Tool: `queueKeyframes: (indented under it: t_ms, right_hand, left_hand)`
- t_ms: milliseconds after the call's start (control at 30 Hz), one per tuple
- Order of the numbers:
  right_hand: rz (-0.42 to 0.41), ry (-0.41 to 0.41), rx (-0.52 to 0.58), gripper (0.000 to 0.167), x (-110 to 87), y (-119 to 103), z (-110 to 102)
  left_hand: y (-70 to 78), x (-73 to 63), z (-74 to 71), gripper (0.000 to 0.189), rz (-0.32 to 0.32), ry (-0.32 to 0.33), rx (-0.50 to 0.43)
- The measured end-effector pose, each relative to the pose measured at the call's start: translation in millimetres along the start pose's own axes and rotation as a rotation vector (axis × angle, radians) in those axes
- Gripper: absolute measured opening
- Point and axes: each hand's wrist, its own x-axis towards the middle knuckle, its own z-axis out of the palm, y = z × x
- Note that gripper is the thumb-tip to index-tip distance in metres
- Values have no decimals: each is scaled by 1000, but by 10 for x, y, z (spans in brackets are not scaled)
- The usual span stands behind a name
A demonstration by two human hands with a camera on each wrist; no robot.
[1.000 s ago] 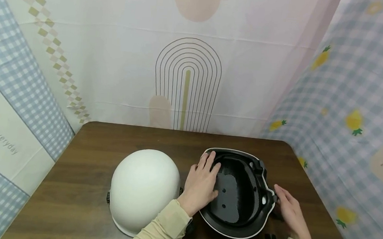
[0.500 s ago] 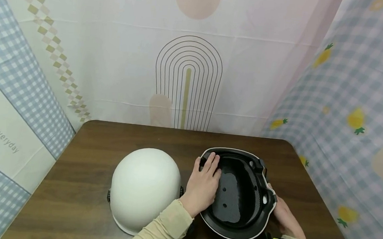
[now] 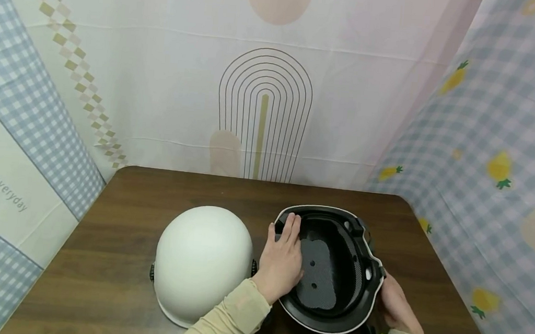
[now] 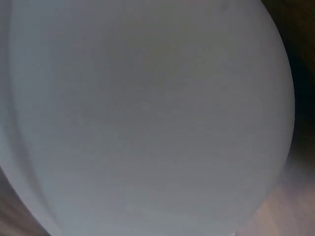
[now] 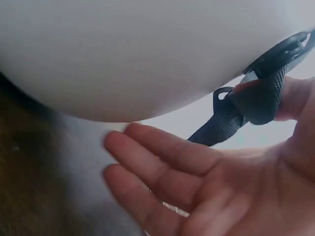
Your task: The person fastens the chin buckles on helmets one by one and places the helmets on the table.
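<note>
An upturned helmet (image 3: 318, 273) with a black padded inside and a white outer shell rests on the brown table. My left hand (image 3: 281, 260) lies over its left rim, fingers straight and pointing to the back. At the right side, my right hand (image 3: 398, 306) reaches under the helmet, its fingers hidden in the head view. The right wrist view shows these fingers (image 5: 147, 157) loosely extended, tips right at the white shell (image 5: 133, 59). There the thumb is beside a black chin strap (image 5: 236, 108). A smooth white surface (image 4: 147, 118) fills most of the left wrist view.
A second white helmet (image 3: 203, 267) stands dome up, left of the upturned one and close to my left forearm. The brown table (image 3: 114, 260) ends at a patterned white cloth (image 3: 175, 86) behind. A checked blue cloth (image 3: 463, 193) hangs at the right.
My right hand has moved left, from beside the upturned helmet to under its right side. My left hand has shifted slightly along the left rim, its fingers now closer together.
</note>
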Motion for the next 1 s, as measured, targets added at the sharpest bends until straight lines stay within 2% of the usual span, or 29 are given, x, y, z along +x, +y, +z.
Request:
queueKeyframes:
  t_ms: [133, 267, 333, 433, 500, 567, 667, 800, 933, 1000]
  right_hand:
    - [-161, -70, 69, 63, 4, 5, -23]
    - [-216, -14, 235, 62, -21, -1, -61]
    - [-247, 3, 386, 74, -32, -2, -87]
    - [-330, -45, 609, 93, -31, 14, -123]
    - [-374, -86, 760, 101, -29, 33, -139]
    - [-402, -81, 878, 104, -27, 49, -151]
    - [-425, 13, 983, 107, -28, 52, -164]
    - [-444, 228, 1108, 105, -28, 20, -185]
    - [-413, 433, 1266, 97, -47, 20, -295]
    - [-374, 526, 1353, 87, -70, 39, -390]
  left_hand:
    - [7, -16, 2, 55, 1, 19, 21]
    - [24, -30, -8, 45, -5, 38, 35]
    - [33, -30, -10, 40, -15, 43, 33]
    - [48, -29, -3, 34, -28, 44, 33]
    - [54, -28, 4, 31, -36, 44, 29]
    - [55, -29, 14, 29, -44, 53, 13]
    - [46, -35, 23, 36, -48, 80, -31]
    - [28, -49, 33, 50, -32, 141, -131]
    - [15, -57, 49, 30, -15, 249, -263]
    - [6, -56, 54, 17, 3, 311, -310]
